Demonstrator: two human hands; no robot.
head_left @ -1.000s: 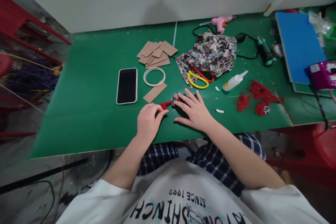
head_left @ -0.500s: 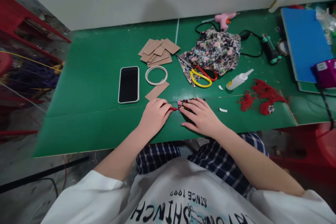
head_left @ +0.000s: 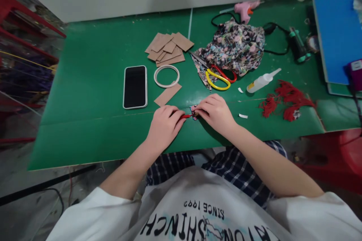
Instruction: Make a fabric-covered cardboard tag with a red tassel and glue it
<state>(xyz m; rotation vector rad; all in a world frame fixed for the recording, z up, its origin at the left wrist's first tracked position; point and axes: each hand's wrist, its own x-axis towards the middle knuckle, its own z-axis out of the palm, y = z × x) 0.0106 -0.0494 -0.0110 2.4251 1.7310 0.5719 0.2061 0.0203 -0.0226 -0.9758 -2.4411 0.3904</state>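
My left hand (head_left: 166, 124) is closed around a narrow red tassel (head_left: 185, 116); most of it is hidden in the fist, and its tip points right. That tip meets a small strip of floral fabric (head_left: 194, 109) on the green table. My right hand (head_left: 216, 115) pinches the strip between thumb and fingertips, covering much of it. Just beyond my left hand lies a brown cardboard piece (head_left: 168, 95), partly under a white tape roll (head_left: 156, 79).
A phone (head_left: 135, 87) lies at left, stacked cardboard pieces (head_left: 169, 47) farther back. Yellow-and-red scissors (head_left: 217, 84) rest against bunched floral cloth (head_left: 237, 47). A glue bottle (head_left: 260, 83), red tassels (head_left: 294, 96), a pink glue gun (head_left: 245, 9) and a blue board (head_left: 333, 37) are rightward.
My right hand has gone from lying spread over the fabric to pinching its left end, with its fingers drawn together. My left hand keeps its grip on the red tassel. The view has shifted slightly.
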